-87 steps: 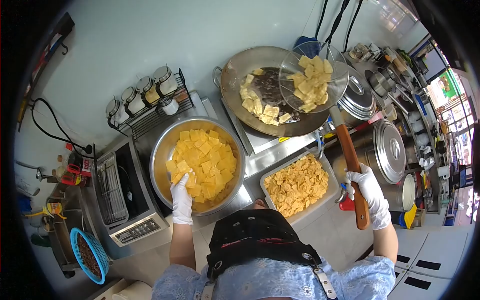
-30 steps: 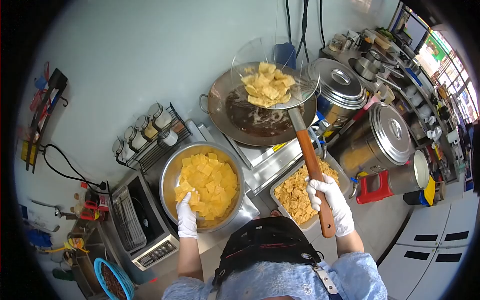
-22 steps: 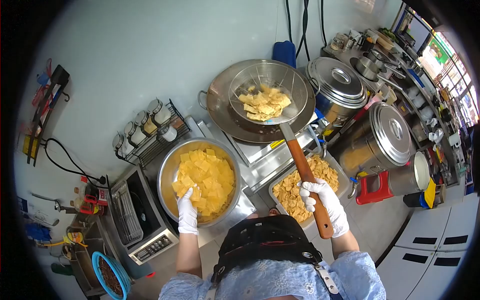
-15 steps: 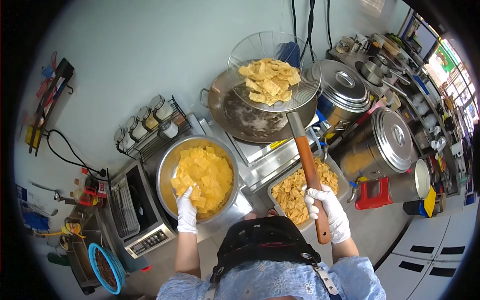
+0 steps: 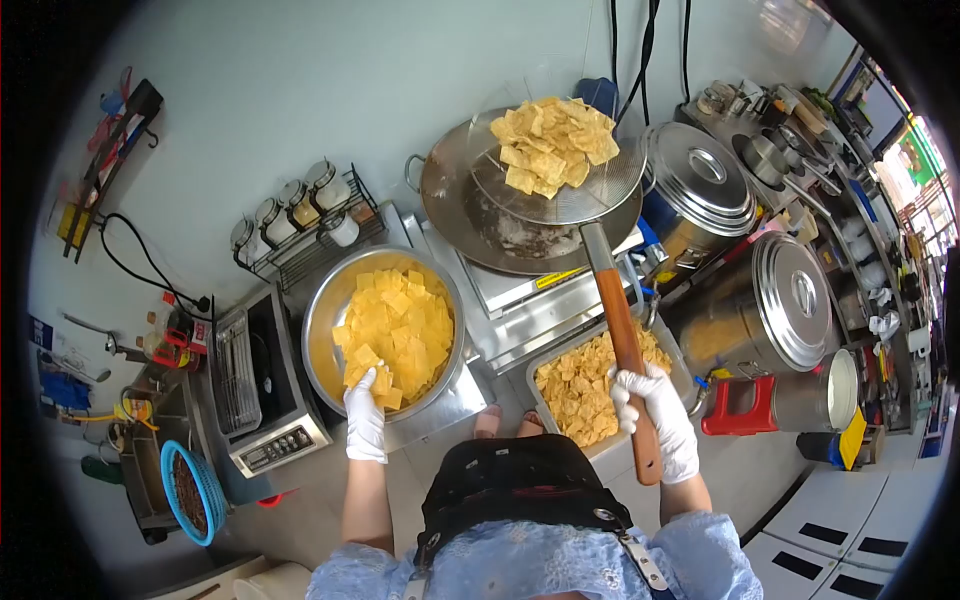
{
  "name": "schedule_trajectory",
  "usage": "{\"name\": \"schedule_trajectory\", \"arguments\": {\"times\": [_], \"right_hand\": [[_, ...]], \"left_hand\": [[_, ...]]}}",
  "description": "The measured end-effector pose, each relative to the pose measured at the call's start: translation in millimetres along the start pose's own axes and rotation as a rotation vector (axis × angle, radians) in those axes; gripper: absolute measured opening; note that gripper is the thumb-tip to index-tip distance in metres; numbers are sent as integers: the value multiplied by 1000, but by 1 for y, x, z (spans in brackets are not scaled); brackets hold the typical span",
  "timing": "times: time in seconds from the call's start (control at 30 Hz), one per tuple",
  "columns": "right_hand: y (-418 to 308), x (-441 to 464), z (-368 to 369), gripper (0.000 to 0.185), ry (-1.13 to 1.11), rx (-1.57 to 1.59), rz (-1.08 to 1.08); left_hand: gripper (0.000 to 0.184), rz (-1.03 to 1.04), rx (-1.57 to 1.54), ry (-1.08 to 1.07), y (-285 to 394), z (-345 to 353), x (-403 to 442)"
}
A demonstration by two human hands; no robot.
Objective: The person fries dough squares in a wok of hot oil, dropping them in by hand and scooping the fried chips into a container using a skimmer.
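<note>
My gloved right hand [image 5: 657, 420] is wrapped round the wooden handle [image 5: 625, 360] of a large wire skimmer. Its mesh basket [image 5: 625, 185], partly blurred by motion, hangs over a wok [image 5: 445, 215] containing dark, foamy liquid. Pale golden fried chips [image 5: 553, 145] lie heaped in the basket. At the near left rim of a steel bowl [image 5: 318, 370], my gloved left hand [image 5: 365, 415] is closed on a few flat yellow squares [image 5: 365, 365]. More yellow squares [image 5: 405, 320] fill the bowl. The left fingertips are partly hidden by the pieces.
Fried chips fill a rectangular tub [image 5: 545, 405] below my right hand. Lidded steel pots [image 5: 700, 175] stand right of the wok. Left are a spice-jar rack [image 5: 300, 235], a countertop appliance [image 5: 285, 445] and a blue basket [image 5: 205, 490].
The skimmer basket has dropped a little relative to the wok, and the chips sit nearer its far side. The left hand stays at the bowl. My view has tilted slightly.
</note>
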State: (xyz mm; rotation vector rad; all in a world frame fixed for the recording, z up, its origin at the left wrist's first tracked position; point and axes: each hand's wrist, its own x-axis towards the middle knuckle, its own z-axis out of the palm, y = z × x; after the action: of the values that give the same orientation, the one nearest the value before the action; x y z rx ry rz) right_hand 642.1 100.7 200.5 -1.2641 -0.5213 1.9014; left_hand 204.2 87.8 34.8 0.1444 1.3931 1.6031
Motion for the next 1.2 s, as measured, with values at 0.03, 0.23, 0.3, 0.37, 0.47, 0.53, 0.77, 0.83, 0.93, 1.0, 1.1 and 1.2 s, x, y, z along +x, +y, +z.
{"name": "schedule_trajectory", "arguments": {"times": [0.03,0.23,0.3,0.37,0.47,0.53,0.77,0.83,0.93,1.0,1.1,1.2], "right_hand": [[-8,-1,5,18,-16,25,8],[-18,0,11,21,-82,67,-36],[-26,-9,20,21,-51,24,-92],[-30,-16,28,20,-32,-7,-133],[-39,-26,45,22,-1,-47,-179],[-40,-28,50,23,8,-54,-203],[-37,-36,75,23,54,-83,-195],[-35,-39,75,25,50,-79,-211],[-34,-45,74,25,-2,-58,-163],[-32,-49,70,22,-13,-96,-184],[-31,-53,65,17,-10,-107,-215],[-28,-56,58,18,-2,-130,-206]], "left_hand": [[28,7,7,-2,-1,2,-1],[29,-9,10,21,-3,4,4],[29,-27,-1,16,-2,4,13],[30,-20,5,20,0,7,18],[30,-12,9,-3,0,8,28],[30,-21,1,-7,2,7,35],[28,-22,108,-117,15,-13,53],[27,-52,122,-139,20,-14,55],[26,-105,119,-138,25,-15,59],[26,-113,145,-181,26,-17,67],[26,-105,194,-238,32,-13,68],[25,-100,231,-276,36,-6,67]]}}
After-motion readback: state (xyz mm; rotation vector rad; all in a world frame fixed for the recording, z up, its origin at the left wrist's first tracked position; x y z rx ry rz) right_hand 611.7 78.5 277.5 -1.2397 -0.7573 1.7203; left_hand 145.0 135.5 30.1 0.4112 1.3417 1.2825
